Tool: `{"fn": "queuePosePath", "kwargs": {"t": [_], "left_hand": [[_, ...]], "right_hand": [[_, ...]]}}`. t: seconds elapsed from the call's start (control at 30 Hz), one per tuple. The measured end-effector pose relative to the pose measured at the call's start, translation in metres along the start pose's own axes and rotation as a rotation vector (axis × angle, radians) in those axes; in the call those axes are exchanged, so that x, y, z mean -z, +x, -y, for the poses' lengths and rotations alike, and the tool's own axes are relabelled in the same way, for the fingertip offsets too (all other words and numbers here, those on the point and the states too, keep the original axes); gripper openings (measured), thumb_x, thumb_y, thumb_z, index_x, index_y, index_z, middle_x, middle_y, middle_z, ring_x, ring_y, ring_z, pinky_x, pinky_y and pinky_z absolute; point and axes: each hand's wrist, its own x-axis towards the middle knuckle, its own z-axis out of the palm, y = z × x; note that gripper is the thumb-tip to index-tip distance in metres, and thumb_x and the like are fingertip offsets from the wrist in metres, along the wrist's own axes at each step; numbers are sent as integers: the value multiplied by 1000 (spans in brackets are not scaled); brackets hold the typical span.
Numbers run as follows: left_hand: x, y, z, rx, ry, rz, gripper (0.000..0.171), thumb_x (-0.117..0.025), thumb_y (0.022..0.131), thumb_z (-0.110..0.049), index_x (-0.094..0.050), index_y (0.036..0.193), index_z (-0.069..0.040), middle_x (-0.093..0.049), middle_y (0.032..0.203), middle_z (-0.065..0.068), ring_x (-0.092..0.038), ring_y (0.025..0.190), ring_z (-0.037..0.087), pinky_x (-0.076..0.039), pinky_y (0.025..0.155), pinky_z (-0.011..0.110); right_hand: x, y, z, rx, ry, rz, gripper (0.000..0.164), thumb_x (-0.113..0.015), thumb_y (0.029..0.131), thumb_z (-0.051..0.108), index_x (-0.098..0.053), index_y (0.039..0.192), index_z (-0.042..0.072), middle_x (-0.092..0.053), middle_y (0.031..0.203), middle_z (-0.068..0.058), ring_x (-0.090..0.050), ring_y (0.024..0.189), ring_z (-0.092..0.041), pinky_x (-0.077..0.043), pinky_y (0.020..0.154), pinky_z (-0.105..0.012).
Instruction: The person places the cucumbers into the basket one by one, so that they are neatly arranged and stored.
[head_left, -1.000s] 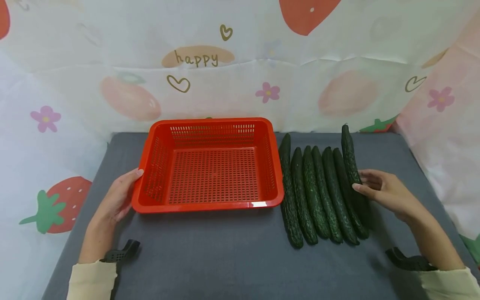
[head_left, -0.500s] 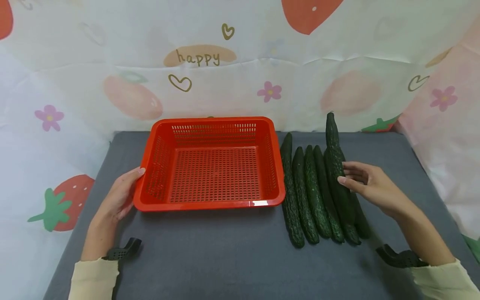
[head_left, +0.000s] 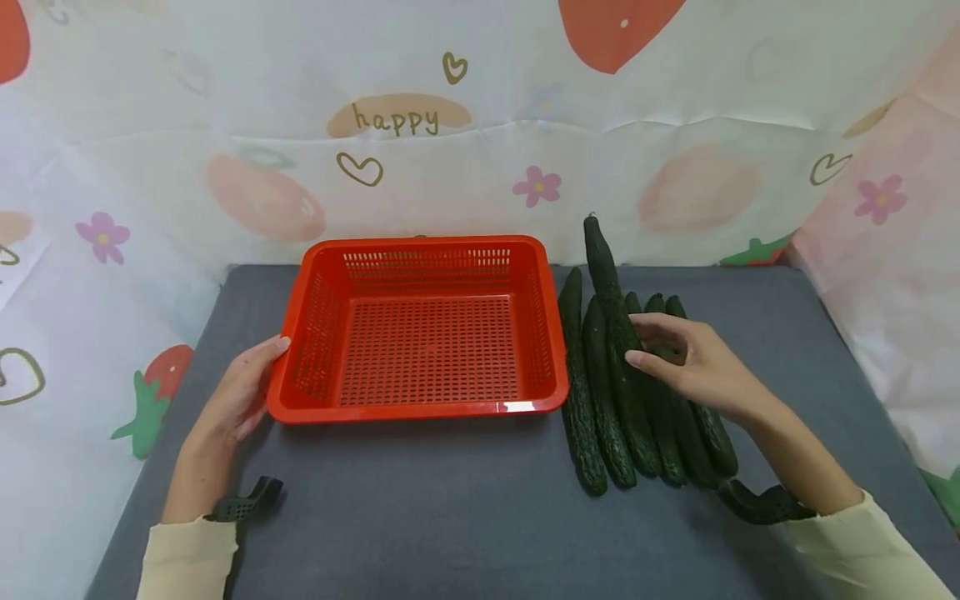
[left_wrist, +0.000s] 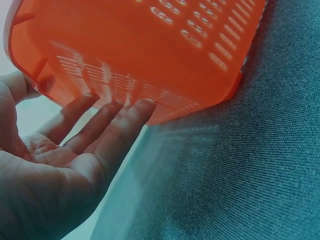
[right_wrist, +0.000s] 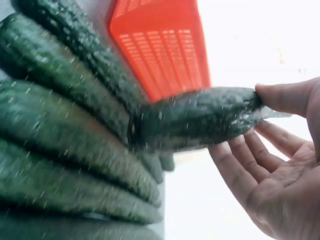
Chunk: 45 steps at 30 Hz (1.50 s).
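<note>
A long dark green cucumber (head_left: 604, 271) is pinched between the thumb and fingers of my right hand (head_left: 705, 367), its far end tipped up. It slants over a row of several other cucumbers (head_left: 582, 425) lying side by side. In the right wrist view the held cucumber (right_wrist: 200, 120) points toward the row, its near end between thumb and fingertips. My left hand (head_left: 238, 390) grips the left side of a red plastic basket (head_left: 420, 412), thumb on the rim. The left wrist view has the fingers (left_wrist: 125, 127) against the basket's slotted outer wall. Nothing lies in the basket.
A grey cloth covers the table (head_left: 450, 517). Behind it hangs a white printed curtain (head_left: 480, 192) that also runs down both sides. The basket's right wall stands close beside the leftmost cucumber. Each wrist wears a black strap (head_left: 247, 500).
My right hand has carried the cucumber leftward across the row, closer to the basket, with its far end raised higher. The left hand and basket have stayed in place.
</note>
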Motion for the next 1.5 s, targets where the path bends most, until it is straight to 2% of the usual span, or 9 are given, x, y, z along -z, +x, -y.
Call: {"fn": "queuePosePath", "kwargs": {"t": [0.23,0.53,0.67,0.77,1.0,1.13,1.3,1.5], "left_hand": [[0,-1,-1,-8,-30,18,28,-44,114,-21,-68,129,-18,-80,108,-4,-79,92,8,-63,82,24],[0,1,-1,-5,-14,18,27,-45,115,-23,-67,128,-17,-80,107,-4,-79,90,8,-63,82,24],[0,3,-2,-5,-19,16,27,-45,115,-23,-66,129,-16,-80,107,-4,-78,90,8,-64,81,24],[0,2,-2,-4,-13,7,26,-46,114,-23,-66,128,-17,-80,106,-4,-78,89,8,-64,80,24],[1,2,-1,-14,-4,13,26,-45,114,-23,-65,131,-17,-79,109,-4,-78,91,8,-64,82,25],[1,2,0,-18,-3,27,27,-44,115,-23,-65,130,-17,-78,108,-4,-78,90,8,-64,81,24],[1,3,2,-25,-37,41,28,-42,115,-21,-67,128,-15,-79,105,-3,-78,88,9,-64,79,24],[2,1,3,-23,-32,35,28,-43,115,-22,-67,126,-16,-79,104,-4,-77,86,8,-64,79,23]], "right_hand": [[-10,16,19,80,-39,-7,55,-70,104,27,-54,153,8,-61,151,-19,-64,130,-37,-59,98,-58],[-17,35,38,146,-93,-13,52,-73,101,25,-59,149,11,-70,139,-14,-67,123,-30,-61,94,-52],[-20,45,48,206,-116,-20,51,-76,99,22,-61,146,9,-72,135,-14,-68,119,-30,-62,91,-51],[-23,53,56,250,-120,-20,49,-77,98,20,-64,144,10,-73,131,-12,-69,116,-27,-63,87,-47],[-35,70,78,305,-164,-15,47,-79,96,22,-67,140,14,-76,119,-6,-69,101,-19,-54,72,-35],[-43,77,90,344,-211,-24,44,-79,95,22,-69,137,14,-77,115,-4,-68,98,-18,-49,67,-34],[-52,85,102,371,-283,-13,45,-79,95,23,-69,138,14,-76,117,-3,-69,105,-19,-52,75,-36],[-59,94,112,376,-352,26,45,-78,95,24,-69,138,16,-76,122,-3,-70,107,-20,-56,71,-36]]}}
